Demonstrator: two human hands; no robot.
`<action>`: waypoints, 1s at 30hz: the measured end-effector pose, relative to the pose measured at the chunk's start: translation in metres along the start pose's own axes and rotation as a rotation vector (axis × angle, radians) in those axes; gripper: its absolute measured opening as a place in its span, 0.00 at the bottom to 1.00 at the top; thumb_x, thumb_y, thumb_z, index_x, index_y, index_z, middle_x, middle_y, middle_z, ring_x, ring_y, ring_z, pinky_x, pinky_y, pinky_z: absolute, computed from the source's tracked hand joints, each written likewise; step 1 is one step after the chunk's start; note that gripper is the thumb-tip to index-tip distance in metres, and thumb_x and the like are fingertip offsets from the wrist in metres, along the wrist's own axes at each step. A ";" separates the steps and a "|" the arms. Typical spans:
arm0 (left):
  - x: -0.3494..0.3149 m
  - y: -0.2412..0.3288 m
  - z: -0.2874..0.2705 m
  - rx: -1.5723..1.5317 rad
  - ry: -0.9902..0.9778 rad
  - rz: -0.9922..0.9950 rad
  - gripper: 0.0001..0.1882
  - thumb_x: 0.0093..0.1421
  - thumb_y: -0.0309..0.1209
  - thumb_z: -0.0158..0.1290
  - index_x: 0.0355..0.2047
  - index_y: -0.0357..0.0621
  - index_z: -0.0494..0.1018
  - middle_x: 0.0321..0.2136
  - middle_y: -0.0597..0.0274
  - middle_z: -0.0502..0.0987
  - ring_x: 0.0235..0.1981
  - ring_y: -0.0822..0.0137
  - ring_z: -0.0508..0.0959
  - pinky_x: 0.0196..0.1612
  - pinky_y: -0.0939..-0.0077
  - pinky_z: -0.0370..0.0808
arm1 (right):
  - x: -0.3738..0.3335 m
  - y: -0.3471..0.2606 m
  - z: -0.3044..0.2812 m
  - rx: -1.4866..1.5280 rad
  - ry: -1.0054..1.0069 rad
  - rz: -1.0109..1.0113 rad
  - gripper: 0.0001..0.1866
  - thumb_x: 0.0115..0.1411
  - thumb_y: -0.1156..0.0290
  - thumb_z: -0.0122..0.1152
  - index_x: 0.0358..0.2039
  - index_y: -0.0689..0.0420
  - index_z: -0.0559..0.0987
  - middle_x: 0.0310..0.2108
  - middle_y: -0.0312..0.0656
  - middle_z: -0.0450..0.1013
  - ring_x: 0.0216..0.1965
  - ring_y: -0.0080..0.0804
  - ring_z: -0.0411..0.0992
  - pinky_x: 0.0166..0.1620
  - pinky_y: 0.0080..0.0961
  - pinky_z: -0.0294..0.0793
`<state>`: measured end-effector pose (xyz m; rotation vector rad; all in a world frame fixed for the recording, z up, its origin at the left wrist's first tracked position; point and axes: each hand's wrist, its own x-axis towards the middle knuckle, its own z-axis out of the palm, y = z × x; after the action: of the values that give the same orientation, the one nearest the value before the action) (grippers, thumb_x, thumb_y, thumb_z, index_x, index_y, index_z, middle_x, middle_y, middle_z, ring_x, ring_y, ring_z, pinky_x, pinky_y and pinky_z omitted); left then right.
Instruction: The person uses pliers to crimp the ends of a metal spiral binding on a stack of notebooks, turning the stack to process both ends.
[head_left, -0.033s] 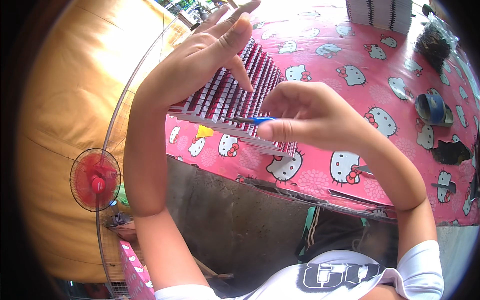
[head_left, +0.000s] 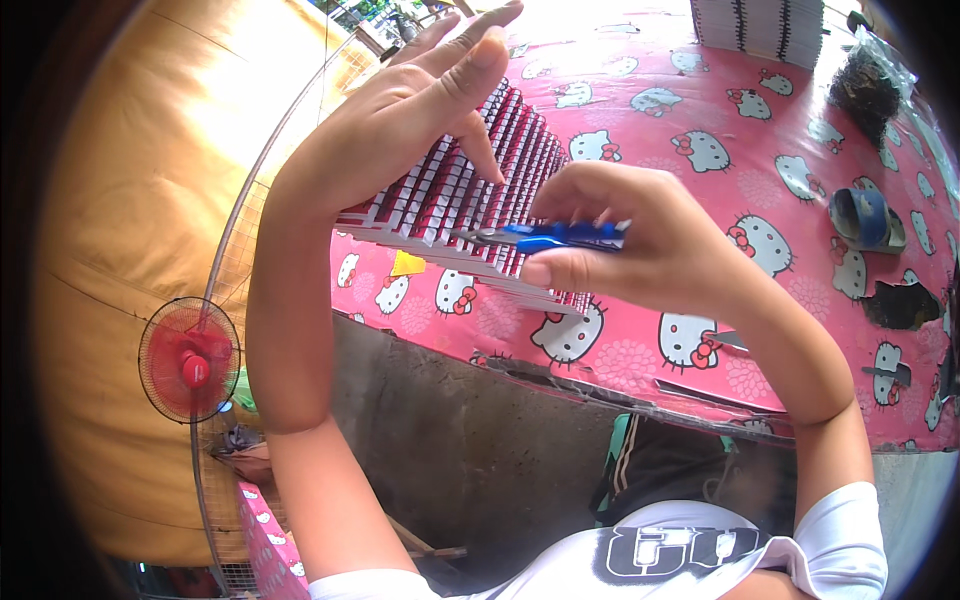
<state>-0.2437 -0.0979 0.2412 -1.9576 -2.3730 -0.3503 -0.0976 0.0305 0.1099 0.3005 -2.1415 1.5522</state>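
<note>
A tall pile of spiral-bound notebooks (head_left: 500, 160) with rows of dark coils stands on the pink table. My left hand (head_left: 430, 100) lies over the pile's left side, its fingers stretched out and apart. One of its fingers points down onto the coils. In my right hand (head_left: 620, 230) is a pair of pliers with blue handles (head_left: 560, 238), the fingers and thumb curled round them. The pliers' metal jaws (head_left: 480, 237) point left at the coil ends along the pile's near edge. Whether the jaws touch a coil I cannot tell.
Another stack of bound books (head_left: 757, 30) stands at the far right. Rolls of tape (head_left: 865, 220), a dark bundle (head_left: 865, 95) and a black scrap (head_left: 903, 303) lie on the right. A yellow scrap (head_left: 408, 263) sits nearby. A red fan (head_left: 192, 360) stands left.
My right hand has shifted slightly right and loosened, and more of the blue plier handles shows, spread apart. My left hand is almost unmoved.
</note>
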 end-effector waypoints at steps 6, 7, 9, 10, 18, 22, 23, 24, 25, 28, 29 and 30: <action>0.000 0.001 0.002 -0.093 0.041 0.034 0.42 0.68 0.58 0.31 0.15 0.42 0.81 0.65 0.58 0.60 0.67 0.58 0.55 0.68 0.69 0.43 | -0.008 -0.009 0.000 -0.466 0.221 -0.367 0.22 0.45 0.67 0.75 0.39 0.61 0.77 0.33 0.46 0.74 0.33 0.41 0.74 0.40 0.33 0.74; 0.001 0.001 0.002 -0.115 0.054 0.047 0.41 0.69 0.58 0.32 0.15 0.42 0.81 0.66 0.57 0.60 0.67 0.58 0.56 0.68 0.69 0.44 | -0.006 -0.011 0.002 -0.487 0.262 -0.414 0.21 0.44 0.67 0.75 0.38 0.61 0.78 0.31 0.45 0.73 0.33 0.43 0.74 0.39 0.33 0.74; 0.001 0.001 -0.001 -0.061 0.030 0.057 0.40 0.69 0.57 0.33 0.16 0.42 0.81 0.66 0.56 0.59 0.67 0.57 0.55 0.68 0.68 0.44 | -0.002 -0.008 0.002 -0.374 0.183 -0.326 0.20 0.46 0.63 0.72 0.36 0.61 0.79 0.30 0.48 0.74 0.31 0.44 0.74 0.36 0.37 0.73; 0.001 0.001 -0.001 -0.034 0.018 0.061 0.40 0.69 0.57 0.34 0.16 0.42 0.81 0.66 0.56 0.59 0.67 0.56 0.55 0.68 0.68 0.44 | 0.002 -0.008 0.002 -0.316 0.142 -0.282 0.20 0.48 0.61 0.71 0.36 0.62 0.79 0.30 0.50 0.74 0.30 0.45 0.74 0.35 0.39 0.73; -0.001 -0.004 0.001 -0.049 -0.016 0.085 0.37 0.69 0.57 0.35 0.20 0.45 0.84 0.67 0.56 0.58 0.68 0.55 0.54 0.68 0.65 0.44 | 0.003 -0.003 -0.003 -0.008 -0.042 0.089 0.25 0.49 0.51 0.71 0.34 0.61 0.79 0.25 0.47 0.75 0.27 0.40 0.76 0.32 0.35 0.74; 0.000 -0.001 0.000 -0.032 -0.041 0.081 0.38 0.68 0.57 0.35 0.20 0.44 0.83 0.67 0.56 0.57 0.68 0.55 0.54 0.68 0.65 0.44 | -0.011 0.009 0.003 -0.436 0.225 -0.378 0.21 0.47 0.60 0.71 0.36 0.60 0.77 0.32 0.49 0.72 0.34 0.48 0.73 0.38 0.38 0.73; 0.000 0.001 0.000 -0.039 -0.027 0.077 0.38 0.68 0.57 0.34 0.20 0.44 0.83 0.67 0.56 0.57 0.68 0.55 0.54 0.68 0.65 0.45 | -0.011 0.009 0.004 -0.482 0.252 -0.420 0.21 0.46 0.62 0.71 0.37 0.59 0.76 0.33 0.49 0.71 0.35 0.48 0.73 0.39 0.39 0.73; 0.001 0.001 0.000 -0.046 -0.020 0.074 0.38 0.68 0.57 0.34 0.20 0.43 0.83 0.67 0.55 0.57 0.67 0.56 0.55 0.68 0.66 0.46 | -0.010 0.011 0.006 -0.417 0.227 -0.381 0.20 0.46 0.62 0.71 0.36 0.60 0.77 0.32 0.48 0.72 0.34 0.48 0.74 0.38 0.38 0.73; 0.001 0.002 0.001 -0.052 -0.014 0.070 0.38 0.68 0.57 0.34 0.20 0.43 0.83 0.67 0.55 0.57 0.67 0.56 0.55 0.67 0.66 0.47 | -0.007 0.013 0.008 -0.351 0.202 -0.341 0.19 0.46 0.62 0.71 0.34 0.60 0.77 0.31 0.48 0.73 0.33 0.48 0.74 0.37 0.37 0.74; 0.000 -0.002 0.002 -0.082 -0.021 0.061 0.39 0.68 0.57 0.35 0.20 0.41 0.82 0.67 0.54 0.57 0.66 0.57 0.57 0.66 0.68 0.50 | 0.002 0.006 -0.008 -0.009 -0.051 0.060 0.19 0.49 0.56 0.72 0.28 0.62 0.82 0.20 0.44 0.76 0.24 0.34 0.78 0.29 0.28 0.75; 0.001 -0.003 0.002 -0.094 -0.047 0.047 0.39 0.68 0.57 0.34 0.19 0.41 0.82 0.67 0.54 0.57 0.66 0.57 0.58 0.65 0.68 0.51 | 0.005 -0.001 -0.014 0.154 -0.153 0.305 0.21 0.49 0.54 0.72 0.30 0.63 0.82 0.20 0.44 0.76 0.25 0.31 0.78 0.29 0.28 0.75; 0.001 -0.001 0.000 -0.103 -0.073 0.029 0.39 0.68 0.57 0.34 0.19 0.40 0.82 0.67 0.54 0.57 0.65 0.58 0.59 0.65 0.68 0.52 | 0.007 -0.007 -0.018 0.320 -0.257 0.547 0.23 0.50 0.52 0.71 0.31 0.63 0.81 0.21 0.44 0.76 0.25 0.28 0.78 0.30 0.28 0.75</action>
<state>-0.2447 -0.0967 0.2415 -2.0814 -2.4131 -0.4146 -0.0966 0.0456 0.1237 0.0072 -2.2844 2.2825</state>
